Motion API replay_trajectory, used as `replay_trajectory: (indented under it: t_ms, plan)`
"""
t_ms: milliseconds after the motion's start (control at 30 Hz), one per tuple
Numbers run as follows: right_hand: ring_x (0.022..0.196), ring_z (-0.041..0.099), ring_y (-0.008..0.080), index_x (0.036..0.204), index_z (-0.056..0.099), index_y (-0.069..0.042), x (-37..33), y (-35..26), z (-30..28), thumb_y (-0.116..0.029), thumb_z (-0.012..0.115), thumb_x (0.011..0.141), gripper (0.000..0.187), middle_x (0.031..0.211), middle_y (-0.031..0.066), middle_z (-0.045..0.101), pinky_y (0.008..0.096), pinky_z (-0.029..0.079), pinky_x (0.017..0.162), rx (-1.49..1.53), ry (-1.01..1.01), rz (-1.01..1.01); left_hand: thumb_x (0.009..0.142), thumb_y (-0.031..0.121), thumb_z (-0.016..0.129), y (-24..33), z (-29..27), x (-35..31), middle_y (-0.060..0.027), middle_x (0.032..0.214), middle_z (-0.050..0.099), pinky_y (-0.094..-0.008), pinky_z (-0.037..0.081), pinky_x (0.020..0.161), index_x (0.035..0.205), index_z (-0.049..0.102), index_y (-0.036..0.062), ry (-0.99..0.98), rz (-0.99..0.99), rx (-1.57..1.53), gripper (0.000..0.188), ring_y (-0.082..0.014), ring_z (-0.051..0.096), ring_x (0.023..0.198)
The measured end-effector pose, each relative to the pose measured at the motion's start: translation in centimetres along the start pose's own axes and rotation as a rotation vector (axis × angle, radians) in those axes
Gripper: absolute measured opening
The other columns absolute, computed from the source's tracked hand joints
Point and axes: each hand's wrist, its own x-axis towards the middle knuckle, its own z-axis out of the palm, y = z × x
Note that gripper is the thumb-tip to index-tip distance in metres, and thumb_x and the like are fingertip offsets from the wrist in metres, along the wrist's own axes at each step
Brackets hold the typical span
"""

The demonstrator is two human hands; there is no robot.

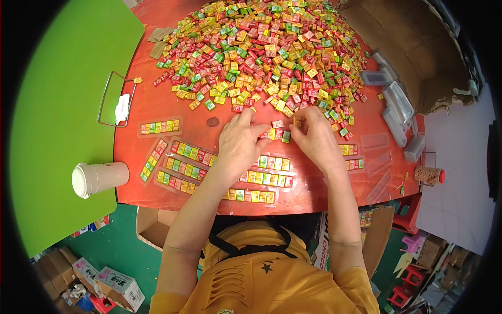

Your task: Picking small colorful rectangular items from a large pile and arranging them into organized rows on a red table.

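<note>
My left hand is at the near edge of a heap of small wrapped candies in red, yellow, green and orange. Its fingers reach toward candies at the heap's edge, with the thumb spread apart from them. My right hand has thumb and fingers bent together around a small yellow candy, partly hidden by the fingers. Between the hands lies a short row of candies, with a loose pink candy just above it. Clear plastic trays filled with candy rows lie below and beside the hands, partly covered by my forearms.
Clear empty trays lie at the right, near stacked plastic cases and an open cardboard box. A white lidded cup lies at the left beside a wire frame. A red-lidded jar is at the right edge.
</note>
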Motion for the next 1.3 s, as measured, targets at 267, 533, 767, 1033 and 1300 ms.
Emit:
replay_trajectory:
  t_ms: [267,533,767,1033,1300]
  plan:
    - [0.085,0.072,0.0379,0.1,0.075,0.002,0.3,-2.3,1.9,-0.025,0.076,0.093,0.028,0.092,0.0204,0.074,0.0484,0.056,0.078,-0.081,-0.058,0.127,0.082,0.022,0.085,0.0,0.4,-0.1,-0.012,0.121,0.061,-0.0441,0.054,0.094,0.113,0.082,0.014,0.009,-0.006,0.033,0.032,-0.0309,0.064,0.113]
    - [0.09,0.074,0.0382,0.103,0.079,0.001,1.5,-2.2,1.4,-0.03,0.079,0.09,0.034,0.096,0.0223,0.076,0.0475,0.058,0.081,-0.127,-0.203,0.184,0.082,0.022,0.085,0.0,0.4,-0.1,-0.0124,0.121,0.061,-0.0451,0.054,0.094,0.113,0.082,0.0134,0.024,0.003,0.022,0.033,-0.0317,0.064,0.112]
    - [0.089,0.073,0.0394,0.104,0.076,-0.005,1.7,-2.4,2.1,-0.026,0.075,0.093,0.024,0.1,0.0191,0.072,0.0488,0.059,0.08,-0.274,-0.151,0.026,0.081,0.022,0.085,0.0,0.4,-0.1,-0.0119,0.121,0.061,-0.0446,0.054,0.094,0.113,0.082,0.0118,0.027,-0.003,0.018,0.033,-0.0314,0.064,0.113]
    - [0.093,0.072,0.0396,0.106,0.075,-0.004,1.0,-2.5,1.9,-0.022,0.074,0.094,0.021,0.105,0.0214,0.07,0.0486,0.059,0.082,-0.166,-0.125,0.073,0.082,0.022,0.085,0.0,0.3,-0.3,-0.0145,0.124,0.062,-0.0455,0.053,0.097,0.115,0.081,0.012,0.018,-0.009,-0.01,0.035,-0.0324,0.063,0.115]
    - [0.089,0.069,0.0352,0.108,0.073,-0.001,1.0,-0.2,-0.1,-0.009,0.072,0.092,0.018,0.098,0.017,0.067,0.0441,0.056,0.079,-0.041,-0.155,0.023,0.083,0.022,0.086,0.0,0.0,-0.2,-0.0129,0.123,0.062,-0.0443,0.053,0.097,0.114,0.082,0.0142,-0.011,-0.014,-0.002,0.032,-0.0316,0.063,0.115]
